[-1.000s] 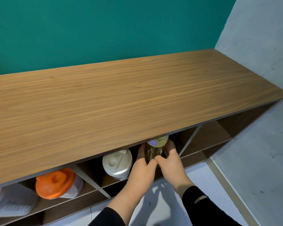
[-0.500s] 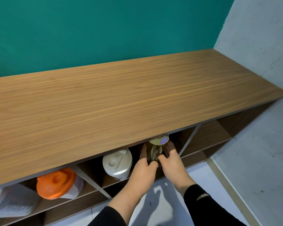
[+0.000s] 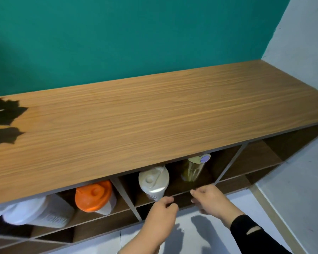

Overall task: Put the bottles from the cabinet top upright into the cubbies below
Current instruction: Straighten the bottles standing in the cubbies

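Both hands withdrawn from yellow-green bottle (image 3: pixel 192 169), now upright in middle cubby beside cream bottle (image 3: pixel 153 182). Left hand (image 3: pixel 161 210) and right hand (image 3: pixel 210 199) empty, fingers loosely curled, just outside shelf front edge. Orange-lidded bottle (image 3: pixel 95 197) and white bottle (image 3: pixel 35 211) fill left cubby. Cabinet top (image 3: pixel 154 116) bare; right cubby (image 3: pixel 253 156) open.

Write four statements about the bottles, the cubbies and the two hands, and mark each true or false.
1. The yellow-green bottle stands upright in a cubby. True.
2. The left hand grips the cream bottle. False: it hangs free in front of the shelf edge, holding nothing.
3. The cabinet top carries no bottles. True.
4. The right hand is wrapped around the yellow-green bottle. False: it is outside the cubby, apart from the bottle.
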Available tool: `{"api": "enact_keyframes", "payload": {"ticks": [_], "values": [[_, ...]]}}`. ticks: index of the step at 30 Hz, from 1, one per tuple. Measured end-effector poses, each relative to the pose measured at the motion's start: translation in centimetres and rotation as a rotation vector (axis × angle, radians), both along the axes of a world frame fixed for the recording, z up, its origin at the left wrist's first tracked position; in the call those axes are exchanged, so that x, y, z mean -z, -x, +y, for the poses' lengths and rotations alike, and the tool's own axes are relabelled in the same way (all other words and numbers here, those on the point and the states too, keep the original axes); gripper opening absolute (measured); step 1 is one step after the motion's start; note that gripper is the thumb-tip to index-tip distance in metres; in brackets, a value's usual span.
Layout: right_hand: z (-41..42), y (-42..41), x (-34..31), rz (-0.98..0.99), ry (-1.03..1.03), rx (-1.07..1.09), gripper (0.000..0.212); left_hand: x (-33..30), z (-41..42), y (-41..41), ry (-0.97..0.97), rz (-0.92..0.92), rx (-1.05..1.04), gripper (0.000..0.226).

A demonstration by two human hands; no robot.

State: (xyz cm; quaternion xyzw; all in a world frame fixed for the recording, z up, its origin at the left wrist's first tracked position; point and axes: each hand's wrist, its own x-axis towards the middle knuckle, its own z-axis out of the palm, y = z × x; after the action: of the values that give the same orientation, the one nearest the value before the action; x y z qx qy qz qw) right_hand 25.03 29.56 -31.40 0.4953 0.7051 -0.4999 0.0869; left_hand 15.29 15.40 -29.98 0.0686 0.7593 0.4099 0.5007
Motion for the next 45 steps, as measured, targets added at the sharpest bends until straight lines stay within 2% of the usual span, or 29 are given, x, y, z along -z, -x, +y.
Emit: {"api": "enact_keyframes", "payload": {"ticks": [1, 3, 5, 7, 9, 12, 16, 18, 20, 23, 24, 27, 30, 31, 33, 35, 38, 41, 43, 44, 45], "values": [[-0.8, 0.3, -0.6, 0.006, 0.037, -0.041, 0.030, -0.1, -0.8, 0.4, 0.038, -0.101, -0.098, 0.016], [-2.3, 1.5, -1.1, 0.082, 0.078, -0.046, 0.030, 0.4, -2.3, 1.2, 0.102, -0.219, -0.246, 0.015], [-4.1, 3.2, -1.3, 0.185, 0.108, -0.007, 0.043, 0.5, -3.5, 1.9, 0.109, -0.183, -0.306, 0.009], [-5.9, 4.9, -1.1, 0.239, 0.110, 0.061, 0.049, 0.5, -3.9, 2.5, 0.063, -0.097, -0.320, 0.030], [-7.5, 6.1, -0.4, 0.240, 0.116, 0.143, 0.047, -0.2, -3.8, 3.1, 0.072, -0.001, -0.296, 0.043], [-8.8, 7.4, 0.0, 0.235, 0.113, 0.218, 0.039, -0.4, -3.9, 3.9, 0.035, 0.103, -0.228, 0.033], [-8.0, 8.1, -0.3, 0.275, 0.049, 0.205, 0.026, -0.1, -3.7, 3.7, -0.056, 0.096, -0.164, 0.048], [-7.2, 8.0, -0.4, 0.273, 0.067, 0.215, 0.028, -0.3, -3.5, 3.5, -0.059, 0.108, -0.175, 0.051], [-6.7, 8.0, 0.0, 0.289, 0.074, 0.254, 0.030, -0.4, -3.3, 3.6, -0.054, 0.112, -0.198, 0.042], [-6.6, 8.3, 0.5, 0.345, 0.089, 0.273, 0.040, -0.8, -2.9, 3.7, -0.025, 0.091, -0.195, 0.010], [-6.6, 8.3, 0.6, 0.362, 0.091, 0.265, 0.043, -1.1, -2.8, 3.7, -0.018, 0.085, -0.192, 0.006], [-6.2, 8.1, 1.0, 0.375, 0.073, 0.247, 0.049, -1.1, -2.4, 3.7, -0.027, 0.096, -0.192, 0.012], [-6.3, 7.9, 0.9, 0.340, 0.029, 0.198, 0.043, -1.3, -2.5, 3.7, -0.018, 0.098, -0.200, 0.009], [-6.3, 7.9, 1.0, 0.290, -0.027, 0.188, 0.030, -1.3, -2.7, 3.7, -0.011, 0.098, -0.189, 0.006], [-6.3, 7.7, 1.1, 0.159, -0.170, 0.166, 0.010, -0.9, -3.1, 3.8, -0.013, 0.101, -0.169, 0.023], [-6.4, 7.4, 1.0, 0.085, -0.214, 0.072, 0.020, -1.1, -3.9, 3.7, -0.024, 0.108, -0.119, 0.027], [-8.6, 7.8, -0.7, -0.058, -0.005, -0.260, 0.032, -1.0, -6.1, 3.7, 0.003, 0.059, -0.098, 0.047], [-12.2, 9.3, -1.0, -0.126, 0.127, -0.543, 0.033, -0.1, -9.2, 4.7, 0.038, 0.058, -0.177, 0.025], [-14.9, 10.6, -0.2, -0.033, 0.095, -0.562, 0.025, 0.7, -11.2, 6.0, 0.121, 0.123, -0.274, 0.019], [-16.3, 11.3, -0.1, 0.011, 0.107, -0.516, 0.017, 0.7, -12.2, 6.6, 0.128, 0.112, -0.420, 0.018], [-17.5, 12.1, 0.0, 0.044, 0.141, -0.441, 0.023, 0.9, -13.0, 7.2, 0.116, 0.102, -0.562, 0.018]]}}
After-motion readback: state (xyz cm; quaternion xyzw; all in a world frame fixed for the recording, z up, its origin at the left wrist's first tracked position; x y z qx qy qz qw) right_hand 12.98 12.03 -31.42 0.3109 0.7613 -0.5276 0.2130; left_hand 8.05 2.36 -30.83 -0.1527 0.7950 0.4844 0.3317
